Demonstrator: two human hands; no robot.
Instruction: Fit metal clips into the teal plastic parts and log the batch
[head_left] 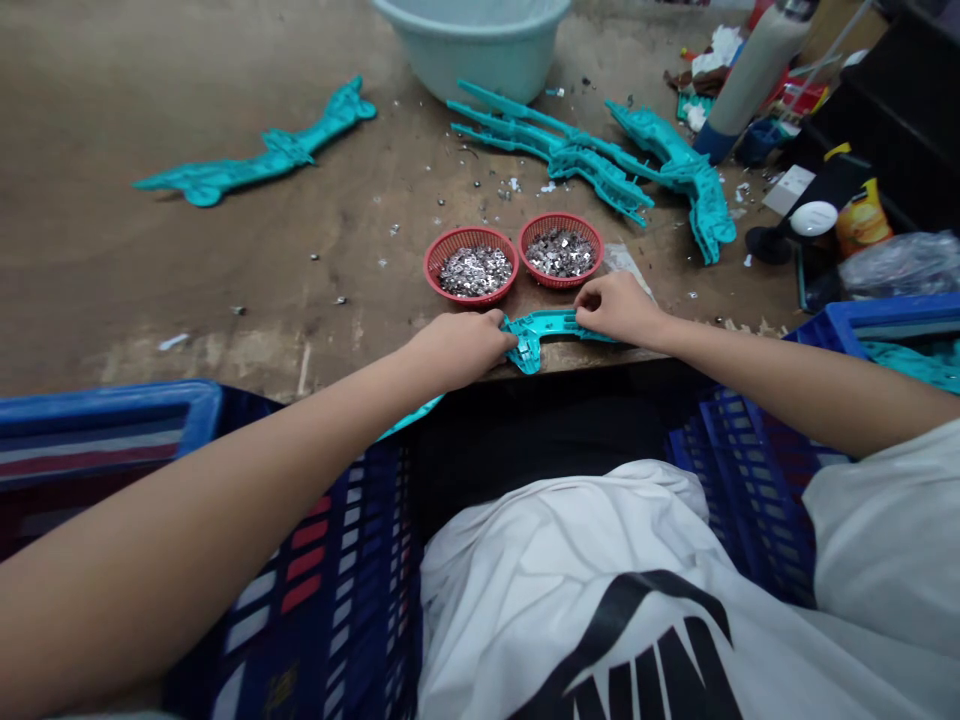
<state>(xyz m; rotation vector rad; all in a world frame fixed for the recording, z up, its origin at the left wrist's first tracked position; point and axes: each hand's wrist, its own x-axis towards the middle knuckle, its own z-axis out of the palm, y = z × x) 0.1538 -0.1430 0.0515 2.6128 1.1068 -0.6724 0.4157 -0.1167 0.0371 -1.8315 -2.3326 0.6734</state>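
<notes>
Through the head camera I see a wooden bench (pixel 187 250) filling the far half of my view. Below its near edge, a blue plastic crate (pixel 322 570) sits on the left and another blue plastic crate (pixel 750 490) on the right, either side of the person's white shirt (pixel 570 590). A pale plastic basin (pixel 472 40) stands at the far side of the bench. Beyond the work area lie a long turquoise plastic frame (pixel 255 145) on the left and a heap of turquoise plastic frames (pixel 592 150) ahead, near a tall grey bottle (pixel 757 70).

Two red plastic baskets (pixel 471 265) stand side by side, each heaped with small silver metal pieces (pixel 559 253), and similar bits are scattered across the bench.

At the bench's near edge, just in front of the baskets, I have a small turquoise plastic piece (pixel 536 330) overhanging slightly. The left hand (pixel 461 348) and right hand (pixel 615 307) are apart, one clamped on each end of it from above.
</notes>
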